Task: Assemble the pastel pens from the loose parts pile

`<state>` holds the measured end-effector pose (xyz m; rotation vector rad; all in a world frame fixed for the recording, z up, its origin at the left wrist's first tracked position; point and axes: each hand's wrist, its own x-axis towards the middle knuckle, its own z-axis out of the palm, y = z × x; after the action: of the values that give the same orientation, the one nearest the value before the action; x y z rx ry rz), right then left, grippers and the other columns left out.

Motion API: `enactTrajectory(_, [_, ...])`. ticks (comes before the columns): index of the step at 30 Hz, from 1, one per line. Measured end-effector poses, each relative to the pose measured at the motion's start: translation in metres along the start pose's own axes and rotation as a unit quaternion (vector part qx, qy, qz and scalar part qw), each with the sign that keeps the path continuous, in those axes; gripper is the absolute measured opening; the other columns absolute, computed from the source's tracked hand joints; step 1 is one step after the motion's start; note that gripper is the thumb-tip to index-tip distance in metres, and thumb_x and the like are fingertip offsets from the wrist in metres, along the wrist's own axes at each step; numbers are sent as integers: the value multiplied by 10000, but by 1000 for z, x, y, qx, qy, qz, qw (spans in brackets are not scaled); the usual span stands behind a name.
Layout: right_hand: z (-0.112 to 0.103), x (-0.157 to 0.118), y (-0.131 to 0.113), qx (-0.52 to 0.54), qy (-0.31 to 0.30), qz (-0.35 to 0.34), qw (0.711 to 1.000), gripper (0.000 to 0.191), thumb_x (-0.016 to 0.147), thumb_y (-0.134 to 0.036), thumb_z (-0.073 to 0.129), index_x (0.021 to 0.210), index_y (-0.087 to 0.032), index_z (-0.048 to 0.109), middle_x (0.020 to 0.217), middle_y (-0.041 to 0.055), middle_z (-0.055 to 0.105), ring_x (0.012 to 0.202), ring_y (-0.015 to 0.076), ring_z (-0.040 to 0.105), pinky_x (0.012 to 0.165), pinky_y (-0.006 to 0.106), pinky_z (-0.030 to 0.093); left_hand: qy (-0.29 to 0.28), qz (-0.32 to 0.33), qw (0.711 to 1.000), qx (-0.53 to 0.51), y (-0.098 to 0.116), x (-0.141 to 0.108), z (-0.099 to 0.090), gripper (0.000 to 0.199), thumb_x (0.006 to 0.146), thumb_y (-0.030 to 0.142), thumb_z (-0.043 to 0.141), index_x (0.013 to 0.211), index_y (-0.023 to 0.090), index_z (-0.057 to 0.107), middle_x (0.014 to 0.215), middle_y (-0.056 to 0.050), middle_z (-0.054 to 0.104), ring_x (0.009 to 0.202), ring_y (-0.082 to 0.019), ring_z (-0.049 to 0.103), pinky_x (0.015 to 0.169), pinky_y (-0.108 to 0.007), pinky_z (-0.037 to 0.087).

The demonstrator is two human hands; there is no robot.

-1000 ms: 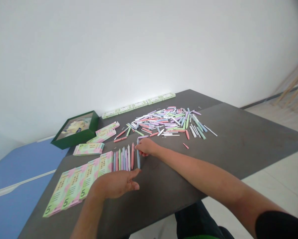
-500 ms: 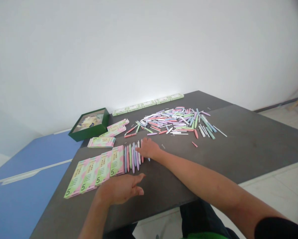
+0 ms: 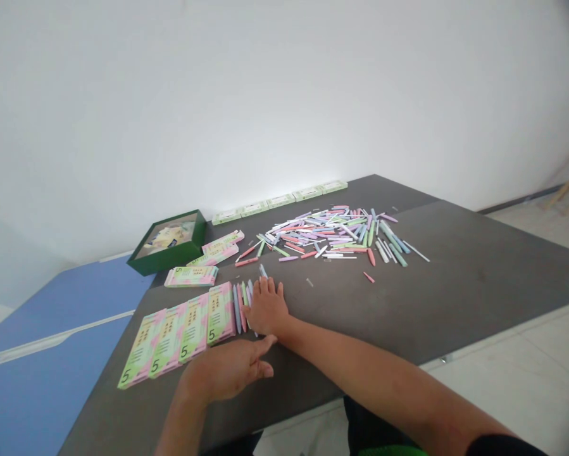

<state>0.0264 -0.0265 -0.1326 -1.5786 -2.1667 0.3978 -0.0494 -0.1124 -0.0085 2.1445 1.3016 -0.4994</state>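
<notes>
A row of pastel pens (image 3: 239, 308) lies side by side along the right edge of several pink-and-green boxes (image 3: 195, 326) marked 5. My right hand (image 3: 266, 307) rests flat over the right part of that row, fingers stretched toward the back, and hides most of the pens beneath it. The tip of a light blue pen (image 3: 263, 270) shows past its fingertips. Just in front, my left hand (image 3: 231, 369) hovers by the near ends of the boxes, thumb and fingers apart, with nothing in it.
A large heap of loose pens and pen parts (image 3: 331, 231) spreads across the back of the dark table (image 3: 407, 310). Green-edged boxes (image 3: 280, 201) line the wall. More pink boxes (image 3: 192, 276) lie near a green open box (image 3: 168, 256) at the left, beside a blue surface (image 3: 75, 310).
My right hand has come nearer to me and flattened over the pens, covering more of the row. My left hand has barely moved. The view has shifted slightly.
</notes>
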Motion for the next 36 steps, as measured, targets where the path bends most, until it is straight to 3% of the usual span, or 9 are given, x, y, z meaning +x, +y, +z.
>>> enactTrajectory(4, [-10,-16,2,-3,-11,-19,1000,718,811,-550,365,1344,-73,311,1397,209,301,1264,360,244,1000,545,167,7,-6,1000,-3,-3,0,0,566,838,406,412,1346,157,389,1148,-101,611,1035,-275,543,841,-330,397])
enactTrajectory(7, [-23,-24,14,-22,-39,-75,996,755,783,-599,381,1368,-133,275,1434,192,229,1281,387,198,981,592,155,21,-8,1000,-10,-6,-3,0,569,839,426,414,1345,167,393,1201,-103,578,1065,-277,526,873,-337,383])
enactTrajectory(11, [-38,-28,39,-46,-111,-205,971,879,709,-654,460,1404,-199,174,1480,164,67,1318,392,95,987,609,123,25,-11,999,-26,-11,-6,3,549,840,449,410,1346,236,387,1090,-66,644,970,-256,581,824,-319,413])
enactTrajectory(14, [-40,-26,49,-49,-142,-244,958,876,714,-674,437,1406,-208,168,1481,164,50,1322,384,97,994,608,112,15,-23,1000,-14,-9,-5,4,542,832,416,423,1349,256,378,1034,-55,666,919,-249,601,776,-311,431])
enactTrajectory(21, [-32,-22,41,-35,-93,-238,966,690,818,-594,340,1372,-188,264,1456,173,180,1321,361,138,989,612,125,3,-10,1000,5,5,-2,-6,538,844,367,399,1350,183,383,1129,-82,624,1014,-259,558,828,-320,417])
enactTrajectory(27, [-24,-14,33,-23,-78,-258,963,734,799,-611,357,1370,-158,275,1451,186,188,1333,350,96,1008,585,123,4,-3,1000,-3,13,1,-8,538,829,339,423,1348,206,387,1280,-48,520,1094,-251,509,868,-298,399])
enactTrajectory(32, [-20,-11,27,-13,-84,-257,963,771,790,-626,337,1378,-136,251,1440,194,217,1325,348,134,1010,586,106,2,-8,1000,-1,13,4,-6,540,831,348,429,1354,222,376,1368,-57,415,1053,-261,539,891,-332,388])
enactTrajectory(36, [-40,-12,35,5,-40,-249,968,723,820,-589,323,1393,-167,196,1435,142,260,1320,314,165,1025,550,123,4,-22,1000,-3,8,1,-4,508,855,364,404,1351,263,376,1216,-51,574,1003,-249,567,849,-321,407])
